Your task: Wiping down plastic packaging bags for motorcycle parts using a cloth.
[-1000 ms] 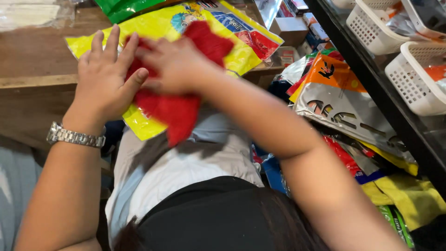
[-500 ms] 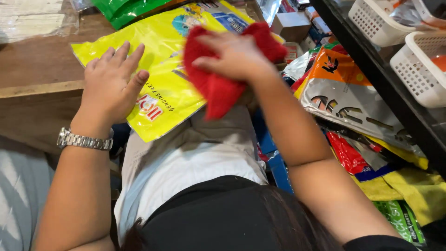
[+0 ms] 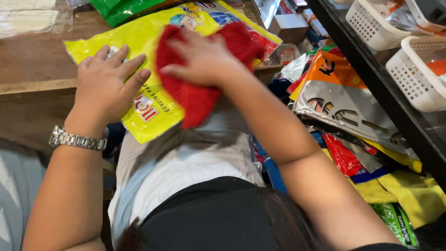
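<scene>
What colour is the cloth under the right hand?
Red: the cloth under the right hand lies on a yellow packet, seen in the head view.

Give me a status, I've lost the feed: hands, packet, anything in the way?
Left hand flat on yellow packet. Right hand presses red cloth on it. Nothing in the way.

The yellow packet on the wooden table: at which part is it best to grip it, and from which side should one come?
Probably the near corner of the yellow packet, from below: it hangs past the table edge, so fingers fit under. The left hand and the red cloth under the right hand cover the rest.
</scene>
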